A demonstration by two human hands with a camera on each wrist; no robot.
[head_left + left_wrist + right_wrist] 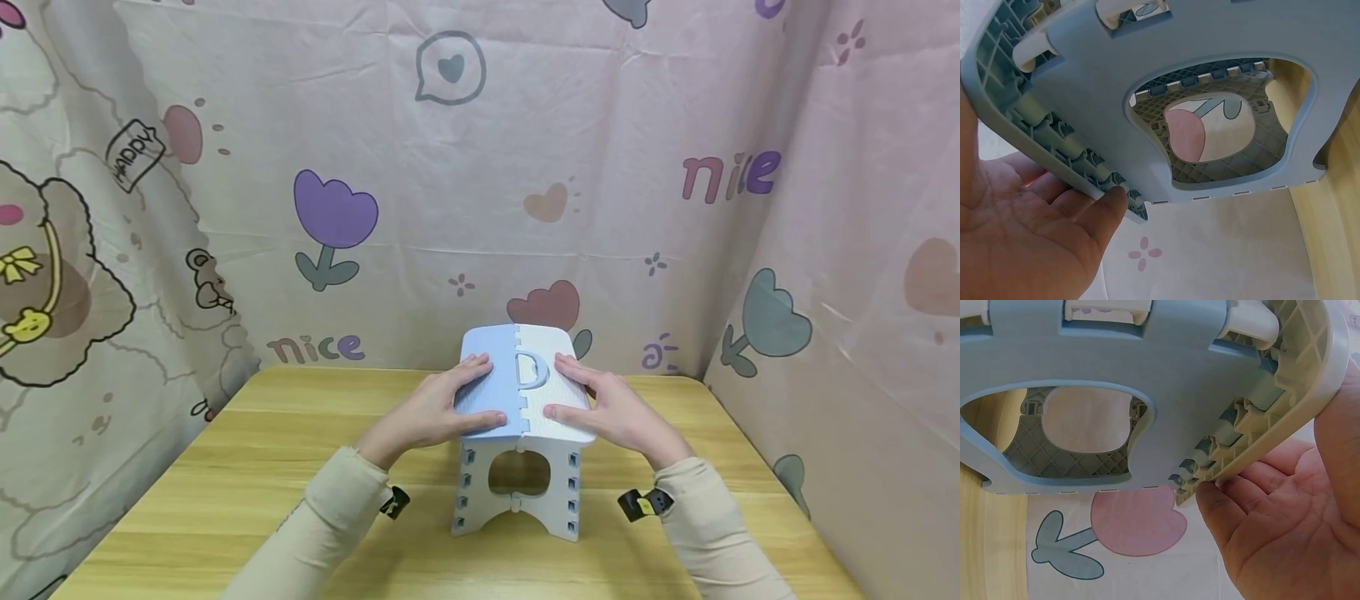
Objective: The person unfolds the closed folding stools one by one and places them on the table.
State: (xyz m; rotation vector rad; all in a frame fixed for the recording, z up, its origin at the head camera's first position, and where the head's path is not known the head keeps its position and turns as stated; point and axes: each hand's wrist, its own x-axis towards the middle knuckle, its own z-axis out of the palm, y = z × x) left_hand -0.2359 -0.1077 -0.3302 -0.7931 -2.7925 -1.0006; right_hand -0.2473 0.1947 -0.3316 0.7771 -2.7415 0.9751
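A small folding step stool (517, 517) stands unfolded on its legs. Its seat is half blue and half white, with a blue carrying handle (534, 382) over the hinge line. At the blue side my left hand (435, 408) holds the seat edge, thumb and fingertips on top. Opposite it, my right hand (611, 408) holds the white edge in much the same way. Both wrist views look up beneath the seat. Little fingers (1110, 209) (1213, 503) meet the ribbed rims there, while the other fingertips are hidden behind the rims.
The stool stands toward the back of a wood-grain table (300, 450). Behind the table and along its sides hangs a pale printed curtain (435, 167) with flowers, hearts and lettering. Small black devices (393, 502) sit at both wrists.
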